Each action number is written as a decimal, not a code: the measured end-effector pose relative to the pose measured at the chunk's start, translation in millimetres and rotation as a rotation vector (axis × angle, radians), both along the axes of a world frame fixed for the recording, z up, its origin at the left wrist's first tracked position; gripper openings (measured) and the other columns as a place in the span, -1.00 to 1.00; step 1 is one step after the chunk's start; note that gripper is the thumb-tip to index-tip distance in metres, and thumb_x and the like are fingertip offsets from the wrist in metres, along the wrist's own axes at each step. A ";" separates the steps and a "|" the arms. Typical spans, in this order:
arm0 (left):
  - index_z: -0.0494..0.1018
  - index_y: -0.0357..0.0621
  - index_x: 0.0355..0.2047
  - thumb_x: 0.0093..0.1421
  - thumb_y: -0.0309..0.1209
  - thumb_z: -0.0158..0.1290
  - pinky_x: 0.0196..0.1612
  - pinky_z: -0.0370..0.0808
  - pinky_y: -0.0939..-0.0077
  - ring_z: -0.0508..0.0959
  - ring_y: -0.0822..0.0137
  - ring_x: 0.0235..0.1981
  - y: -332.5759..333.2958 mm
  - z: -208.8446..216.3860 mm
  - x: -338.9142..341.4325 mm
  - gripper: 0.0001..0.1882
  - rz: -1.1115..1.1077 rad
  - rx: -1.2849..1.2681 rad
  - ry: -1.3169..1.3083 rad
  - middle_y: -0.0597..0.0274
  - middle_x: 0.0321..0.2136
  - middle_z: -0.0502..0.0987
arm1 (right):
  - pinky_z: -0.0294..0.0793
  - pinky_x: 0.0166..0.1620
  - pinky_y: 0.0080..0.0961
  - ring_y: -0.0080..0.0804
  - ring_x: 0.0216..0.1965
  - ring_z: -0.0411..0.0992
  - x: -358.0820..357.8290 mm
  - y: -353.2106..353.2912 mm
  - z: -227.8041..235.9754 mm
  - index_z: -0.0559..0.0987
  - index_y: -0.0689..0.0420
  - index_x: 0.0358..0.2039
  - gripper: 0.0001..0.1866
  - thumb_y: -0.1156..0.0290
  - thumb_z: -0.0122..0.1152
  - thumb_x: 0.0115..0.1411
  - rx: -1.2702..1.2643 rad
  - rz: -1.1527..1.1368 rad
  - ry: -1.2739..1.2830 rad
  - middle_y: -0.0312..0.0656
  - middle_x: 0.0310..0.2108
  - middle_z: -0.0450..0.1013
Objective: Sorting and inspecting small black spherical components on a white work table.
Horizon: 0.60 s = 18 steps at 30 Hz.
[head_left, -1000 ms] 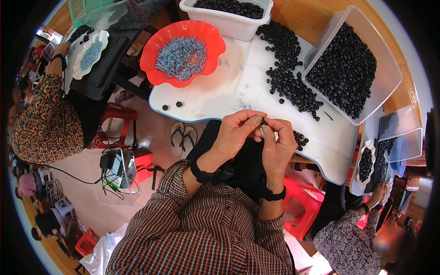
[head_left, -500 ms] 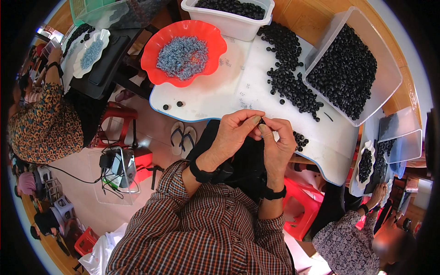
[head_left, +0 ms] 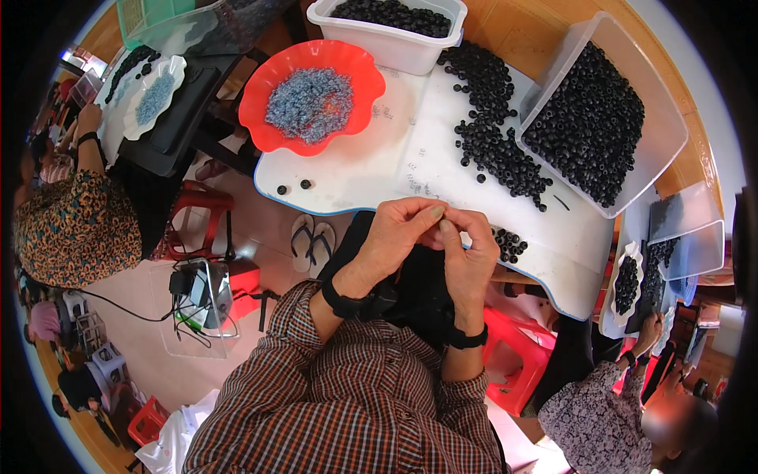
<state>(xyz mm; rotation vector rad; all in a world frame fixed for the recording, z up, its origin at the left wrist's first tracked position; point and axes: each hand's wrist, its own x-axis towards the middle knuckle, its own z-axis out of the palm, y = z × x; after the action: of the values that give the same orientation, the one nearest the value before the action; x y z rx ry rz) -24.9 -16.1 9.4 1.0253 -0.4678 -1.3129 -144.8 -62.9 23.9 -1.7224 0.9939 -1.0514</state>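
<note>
My left hand and my right hand meet fingertip to fingertip just off the front edge of the white table. Both are closed in a pinch, and whatever sits between the fingers is hidden. A small cluster of black ring-shaped parts lies on the table right beside my right hand. Farther back, a large pile of the same black parts spreads over the white surface. Two single black parts rest near the left front edge. A red scalloped bowl holds many small blue-grey clear pieces.
A tipped clear bin full of black parts stands at the right, and a white tub of them at the back. Co-workers sit left and right. Below are a red stool, sandals and a clear box with cables.
Both hands have shifted slightly left, still pinched together. A small dark thing seen between the fingertips before is now hidden. The right co-worker's hand has moved a little.
</note>
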 end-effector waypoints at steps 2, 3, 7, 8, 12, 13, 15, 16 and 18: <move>0.49 -0.36 -0.09 0.32 -0.42 -0.02 -0.30 0.60 0.55 0.58 0.44 -0.41 -2.1 -1.0 1.1 -0.74 -0.003 -0.036 0.141 0.18 -0.36 0.57 | 0.43 -0.25 -0.61 -0.51 -0.35 0.43 -1.2 0.9 1.1 0.57 0.26 -0.30 -0.87 0.65 0.24 0.09 0.006 -0.009 -0.051 -0.20 -0.34 0.46; 0.49 -0.36 -0.09 0.32 -0.42 -0.02 -0.30 0.60 0.55 0.58 0.44 -0.41 -1.9 -0.1 2.3 -0.74 -0.003 -0.036 0.140 0.18 -0.36 0.57 | 0.42 -0.23 -0.62 -0.52 -0.33 0.43 -2.0 1.7 1.7 0.57 0.26 -0.29 -0.87 0.64 0.23 0.11 0.012 -0.018 -0.102 -0.21 -0.32 0.47; 0.45 -0.36 -0.05 0.34 -0.40 -0.07 -0.31 0.60 0.52 0.58 0.41 -0.43 -1.7 1.1 9.0 -0.71 -0.065 -0.129 0.282 0.16 -0.36 0.56 | 0.41 -0.20 -0.63 -0.55 -0.29 0.41 -2.0 4.7 4.5 0.56 0.27 -0.27 -0.89 0.62 0.20 0.16 0.047 -0.099 -0.180 -0.23 -0.29 0.46; 0.45 -0.36 -0.04 0.35 -0.39 -0.08 -0.32 0.59 0.51 0.57 0.41 -0.44 -1.6 0.7 9.8 -0.70 -0.080 -0.159 0.311 0.15 -0.36 0.56 | 0.40 -0.18 -0.63 -0.56 -0.28 0.41 -2.0 5.2 5.3 0.55 0.28 -0.25 -0.89 0.61 0.18 0.19 0.077 -0.112 -0.188 -0.23 -0.28 0.46; 0.44 -0.36 -0.03 0.35 -0.37 -0.07 -0.35 0.56 0.53 0.54 0.42 -0.46 0.0 1.9 9.7 -0.69 -0.079 -0.204 0.343 0.14 -0.35 0.56 | 0.39 -0.16 -0.66 -0.59 -0.25 0.40 0.0 6.7 2.8 0.55 0.28 -0.22 -0.88 0.58 0.13 0.24 0.111 -0.099 -0.226 -0.25 -0.26 0.45; 0.44 -0.35 -0.04 0.35 -0.37 -0.07 -0.37 0.54 0.55 0.52 0.43 -0.47 0.0 4.1 9.5 -0.70 -0.079 -0.215 0.363 0.16 -0.36 0.55 | 0.39 -0.16 -0.66 -0.59 -0.25 0.40 -0.1 7.1 0.7 0.55 0.28 -0.22 -0.88 0.58 0.13 0.24 0.111 -0.100 -0.226 -0.25 -0.26 0.45; 0.45 -0.34 -0.05 0.34 -0.37 -0.06 -0.39 0.51 0.56 0.50 0.44 -0.49 0.4 6.6 9.0 -0.70 -0.079 -0.227 0.383 0.17 -0.38 0.54 | 0.38 -0.14 -0.67 -0.59 -0.24 0.40 0.1 8.2 -2.8 0.53 0.29 -0.20 -0.86 0.53 0.09 0.27 0.162 -0.057 -0.265 -0.24 -0.26 0.45; 0.46 -0.32 -0.07 0.34 -0.37 -0.06 -0.40 0.49 0.58 0.48 0.45 -0.50 1.3 7.0 8.8 -0.72 -0.066 -0.222 0.364 0.20 -0.41 0.52 | 0.38 -0.14 -0.67 -0.59 -0.24 0.40 1.5 9.2 -1.9 0.53 0.29 -0.20 -0.86 0.53 0.09 0.27 0.162 -0.054 -0.266 -0.24 -0.26 0.45; 0.46 -0.31 -0.09 0.34 -0.37 -0.05 -0.42 0.47 0.60 0.47 0.46 -0.51 2.9 7.9 7.2 -0.73 -0.047 -0.218 0.342 0.24 -0.45 0.50 | 0.38 -0.19 -0.69 -0.60 -0.29 0.39 4.7 12.3 3.9 0.50 0.31 -0.12 -0.79 0.45 0.06 0.31 0.201 0.004 -0.278 -0.24 -0.28 0.44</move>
<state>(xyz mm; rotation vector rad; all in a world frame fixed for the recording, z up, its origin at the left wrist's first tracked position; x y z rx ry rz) -17.7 -13.2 17.3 0.5975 -0.3654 -1.4115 -140.1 -50.6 27.8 -1.3730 0.8848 -1.1128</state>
